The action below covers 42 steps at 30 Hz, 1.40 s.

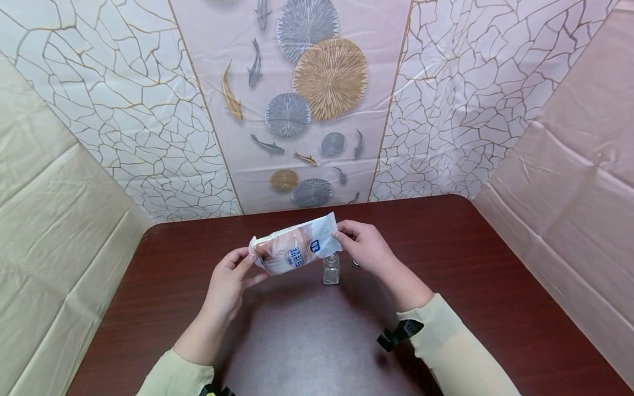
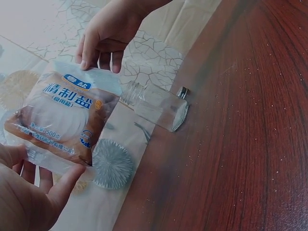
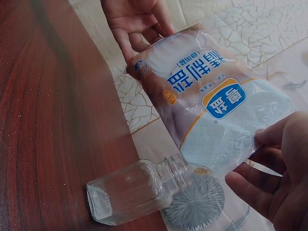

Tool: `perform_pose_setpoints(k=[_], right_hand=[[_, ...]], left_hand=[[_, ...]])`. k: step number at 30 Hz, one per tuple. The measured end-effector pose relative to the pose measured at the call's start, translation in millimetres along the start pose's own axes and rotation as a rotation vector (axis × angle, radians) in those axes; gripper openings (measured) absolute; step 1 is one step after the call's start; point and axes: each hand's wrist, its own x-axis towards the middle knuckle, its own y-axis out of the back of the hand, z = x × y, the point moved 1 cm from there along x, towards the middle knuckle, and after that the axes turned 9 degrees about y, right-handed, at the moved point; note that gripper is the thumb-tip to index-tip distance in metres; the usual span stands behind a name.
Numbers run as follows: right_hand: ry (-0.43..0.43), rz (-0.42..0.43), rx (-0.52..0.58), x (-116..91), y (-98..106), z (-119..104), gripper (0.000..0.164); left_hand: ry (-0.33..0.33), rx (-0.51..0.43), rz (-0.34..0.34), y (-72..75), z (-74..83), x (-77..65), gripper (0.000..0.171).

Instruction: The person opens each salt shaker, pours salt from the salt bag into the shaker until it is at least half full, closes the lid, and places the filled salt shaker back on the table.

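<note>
A plastic salt bag (image 1: 292,248) with blue lettering slants in the air between both hands, its right end over a small glass bottle (image 1: 331,270). My left hand (image 1: 229,279) grips the left end, thumb in front and fingers behind. At the other end, the pale top of the bag, my right hand (image 1: 364,246) pinches a corner between thumb and fingers. In the right wrist view, the square clear bottle (image 3: 132,192) shows its threaded, uncapped neck right beside the bag's edge. A whitish patch shows at the bottle's base.
A small shiny metal piece (image 1: 356,264) lies on the table right of the bottle. White specks are scattered over the dark red wooden table (image 2: 231,125). Patterned cloth (image 1: 302,110) hangs behind the table, and plain beige cloth (image 1: 569,181) hangs at its sides.
</note>
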Motion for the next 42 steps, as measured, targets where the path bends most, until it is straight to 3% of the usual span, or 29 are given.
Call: perform_pose_setpoints(k=[42], right_hand=[[0.021,0.015,-0.010,0.5,0.0,-1.6,0.011]], left_hand=[[-0.018,0.000,-0.006,0.1,1.3,-2.1,0.011]])
